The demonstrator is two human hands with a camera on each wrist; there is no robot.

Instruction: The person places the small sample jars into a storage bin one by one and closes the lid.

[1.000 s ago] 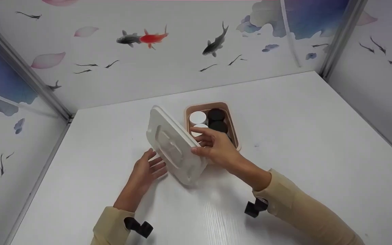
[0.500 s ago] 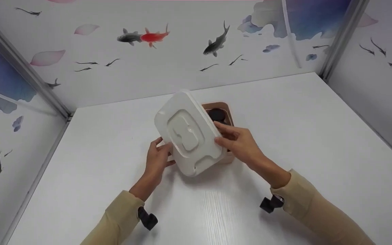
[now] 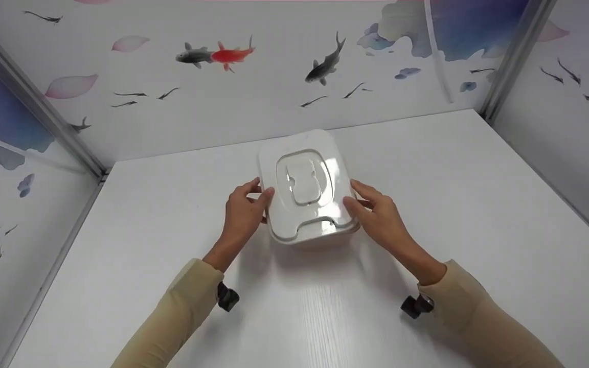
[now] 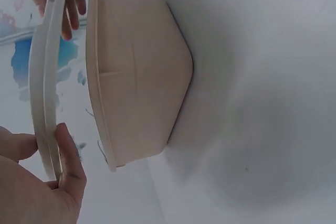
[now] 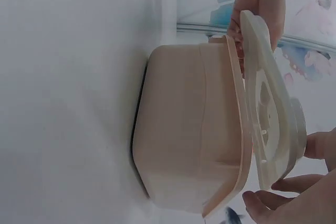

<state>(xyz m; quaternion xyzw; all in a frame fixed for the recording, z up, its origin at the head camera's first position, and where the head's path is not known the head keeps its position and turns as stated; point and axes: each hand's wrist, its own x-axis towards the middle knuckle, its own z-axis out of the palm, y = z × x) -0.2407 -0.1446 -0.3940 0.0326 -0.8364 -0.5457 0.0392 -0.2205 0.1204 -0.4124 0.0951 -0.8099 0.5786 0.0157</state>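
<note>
A white plastic lid point(image 3: 304, 179) with a raised oval pattern is held level just above a peach-coloured storage box point(image 4: 139, 77). My left hand point(image 3: 243, 209) pinches the lid's left edge, thumb on top and fingers beneath. At the opposite edge my right hand point(image 3: 379, 212) grips it the same way. Both wrist views show a gap between the lid and the box rim. The box stands upright on the table, and its contents are hidden under the lid.
The white table point(image 3: 453, 214) extends around the box on all sides. Behind it rises a wall panel point(image 3: 274, 102) printed with fish and petals, with similar panels at left and right.
The lid has swung from a steep tilt on the box's left to level over it, covering the white and black round caps inside. My left hand has taken hold of its left edge.
</note>
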